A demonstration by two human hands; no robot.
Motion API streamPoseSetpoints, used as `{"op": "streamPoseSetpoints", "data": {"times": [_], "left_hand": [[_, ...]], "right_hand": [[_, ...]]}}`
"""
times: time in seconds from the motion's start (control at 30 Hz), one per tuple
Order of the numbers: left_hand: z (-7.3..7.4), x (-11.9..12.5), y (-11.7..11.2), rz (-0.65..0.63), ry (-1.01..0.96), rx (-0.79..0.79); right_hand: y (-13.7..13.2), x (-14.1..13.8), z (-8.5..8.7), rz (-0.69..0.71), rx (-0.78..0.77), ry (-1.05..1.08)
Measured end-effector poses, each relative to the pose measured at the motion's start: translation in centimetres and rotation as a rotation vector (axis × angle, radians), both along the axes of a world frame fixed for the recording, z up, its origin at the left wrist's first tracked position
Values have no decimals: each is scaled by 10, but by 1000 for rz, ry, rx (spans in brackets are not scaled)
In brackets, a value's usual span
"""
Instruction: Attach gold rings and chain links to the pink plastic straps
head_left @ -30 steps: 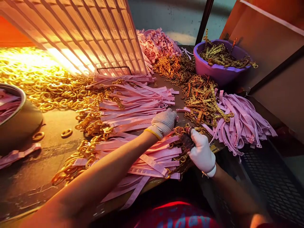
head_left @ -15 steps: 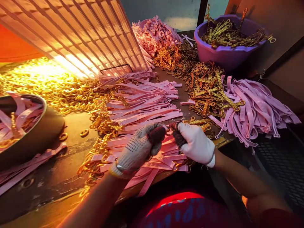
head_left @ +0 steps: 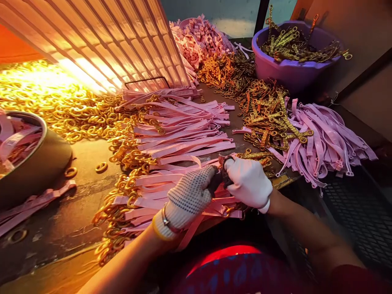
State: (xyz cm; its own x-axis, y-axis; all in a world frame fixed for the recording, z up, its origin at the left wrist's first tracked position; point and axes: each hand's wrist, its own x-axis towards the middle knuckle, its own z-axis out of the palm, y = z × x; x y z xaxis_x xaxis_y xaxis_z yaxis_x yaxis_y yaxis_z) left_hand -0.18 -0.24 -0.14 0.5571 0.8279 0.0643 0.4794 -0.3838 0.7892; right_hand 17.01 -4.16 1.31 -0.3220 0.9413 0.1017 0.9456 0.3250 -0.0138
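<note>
My left hand [head_left: 190, 195], in a dotted knit glove, and my right hand [head_left: 248, 181], in a white glove with dark fingertips, meet fingertip to fingertip near the table's front edge. Both are pinched shut on a small piece between them that I cannot make out; a pink strap [head_left: 186, 160] arches up beside the left fingers. Under the hands lies a spread of pink straps [head_left: 183, 134] with gold rings [head_left: 128, 159] at their ends. A few gold metal pieces [head_left: 254, 155] lie just beyond my right hand.
A heap of gold rings [head_left: 61, 114] glows under a slatted lamp panel [head_left: 101, 45] at left. A metal bowl [head_left: 39, 163] holds pink straps. A purple tub [head_left: 290, 69] of gold fittings stands at back right, with gold fittings [head_left: 269, 118], pink straps [head_left: 330, 143] and pink clips [head_left: 202, 36] nearby.
My left hand has come back from the strap pile toward me and closed against my right hand. The view has shifted slightly; the piles have not moved.
</note>
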Motion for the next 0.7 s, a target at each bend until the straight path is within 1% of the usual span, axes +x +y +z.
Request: {"op": "streamPoseSetpoints", "data": {"times": [0.03, 0.1, 0.17, 0.23, 0.33, 0.4, 0.47, 0.57, 0.7], "left_hand": [[-4, -1, 2, -37, 16, -12], [-9, -4, 4, -47, 39, -101], [-9, -6, 2, 2, 29, -169], [-6, -4, -3, 42, -14, -187], [-4, 1, -12, 69, -69, -180], [-6, 2, -16, 89, -73, -171], [-10, 2, -17, 86, -61, -143], [-15, 2, -15, 53, -40, -83], [-14, 5, -9, 9, -24, -28]], "right_hand": [[-1, 1, 0, -2, -24, 3], [-4, 3, 4, 15, -75, 16], [-7, 4, 8, 48, -120, 27], [-8, 4, 10, 52, -149, 18], [-5, 3, 5, -3, -161, -35], [-3, 1, 0, -19, -159, -65], [-3, 0, -5, 14, -168, -70], [-4, 0, -11, 111, -203, -54], [-3, 4, -13, 170, -211, -42]]}}
